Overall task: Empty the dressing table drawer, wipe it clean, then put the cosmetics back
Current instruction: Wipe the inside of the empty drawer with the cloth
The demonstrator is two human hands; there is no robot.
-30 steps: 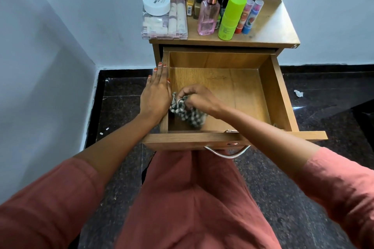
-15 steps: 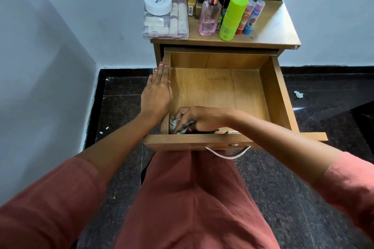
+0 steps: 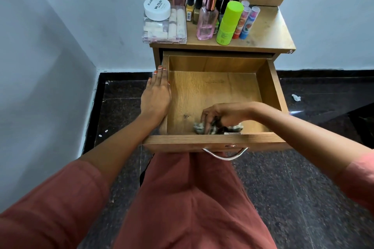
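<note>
The wooden drawer [image 3: 271,95] is pulled out, and inside it only a cloth lies on the bare bottom. My right hand [image 3: 222,114] grips a crumpled checked cloth [image 3: 199,127] against the drawer floor, close to the front wall. My left hand [image 3: 156,95] lies flat with straight fingers on the drawer's left wall. On the dressing table top [image 3: 271,32] stand the cosmetics: a green bottle [image 3: 228,23], a pink perfume bottle [image 3: 207,18], several nail polish bottles and a clear box [image 3: 164,30] with a white jar [image 3: 157,8] on it.
A metal handle [image 3: 224,154] hangs from the drawer front above my lap. A wall runs close on the left. Dark stone floor lies around, with a crumpled white scrap [image 3: 296,97] at the right. A mirror stands behind the cosmetics.
My right hand has slid the cloth from the drawer's near left corner rightward along the front wall. My left hand has stayed on the left wall.
</note>
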